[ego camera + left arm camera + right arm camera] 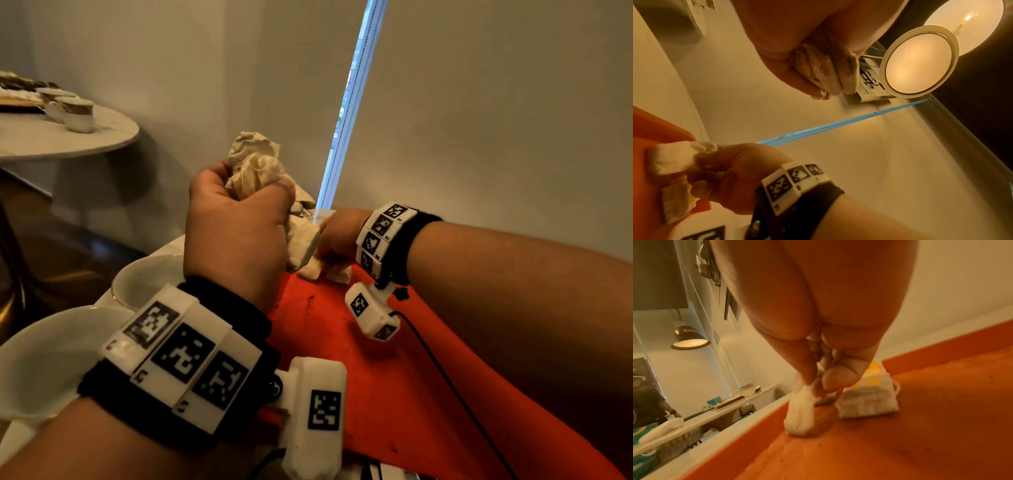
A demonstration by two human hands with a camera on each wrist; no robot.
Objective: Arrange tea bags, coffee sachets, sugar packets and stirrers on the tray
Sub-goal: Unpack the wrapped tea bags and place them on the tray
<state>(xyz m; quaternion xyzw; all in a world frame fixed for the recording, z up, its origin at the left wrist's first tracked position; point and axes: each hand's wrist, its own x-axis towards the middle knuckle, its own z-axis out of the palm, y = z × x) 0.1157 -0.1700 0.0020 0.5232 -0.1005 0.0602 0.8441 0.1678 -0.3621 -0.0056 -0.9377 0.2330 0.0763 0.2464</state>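
Right wrist view: right hand (830, 369) grip pinches a tea bag (800, 412) resting on the tray (920, 434).

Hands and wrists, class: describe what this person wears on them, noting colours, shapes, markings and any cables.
Both hands, left and right, are bare, with no sleeves on the forearms. Each wrist carries a black strap topped by a row of white blocks printed with black-and-white square codes. A white camera box with its own code hangs below each wrist. A thin black cable trails from the right one.
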